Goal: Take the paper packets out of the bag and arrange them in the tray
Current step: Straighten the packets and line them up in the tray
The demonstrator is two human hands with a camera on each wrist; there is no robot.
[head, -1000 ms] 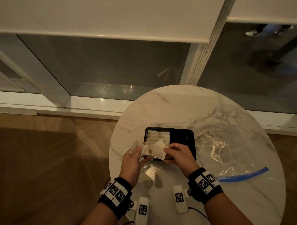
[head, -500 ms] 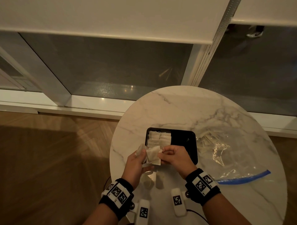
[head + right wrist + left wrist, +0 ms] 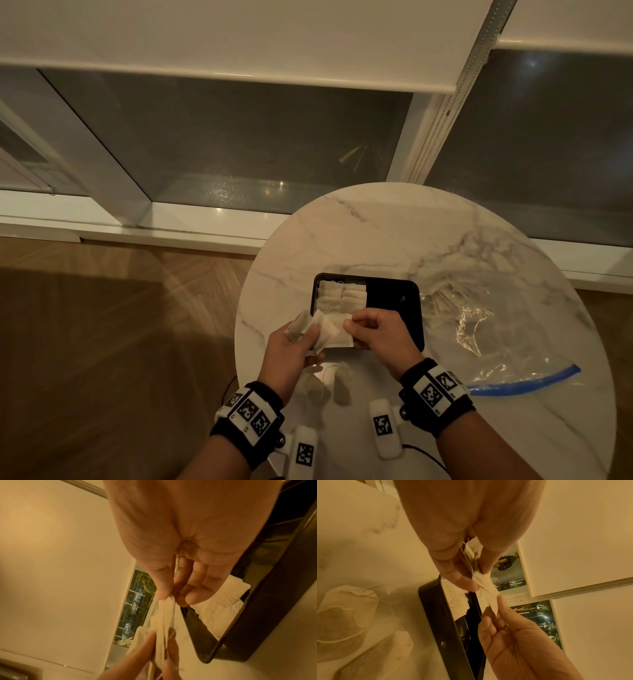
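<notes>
A black tray [image 3: 414,308] sits on the round marble table [image 3: 394,233], with several white paper packets [image 3: 340,295] lined up in its left part. My left hand [image 3: 294,346] grips a small bunch of packets [image 3: 301,327] just off the tray's near left corner. My right hand [image 3: 376,329] pinches the edge of one packet [image 3: 337,334] from that bunch over the tray's near edge; the same pinch shows in the left wrist view [image 3: 489,599] and the right wrist view [image 3: 164,609]. The clear zip bag [image 3: 486,329] with a blue seal lies flat to the right of the tray.
A few loose packets [image 3: 347,604] with strings lie on the table below my hands, near its front edge. Beyond the table stand a window wall and a white sill [image 3: 171,222]. Wooden floor [image 3: 102,342] is on the left.
The packet between my two hands has shifted a little and now lies flatter, pulled further right from the bunch. Both hands stay at the tray's near left corner.
</notes>
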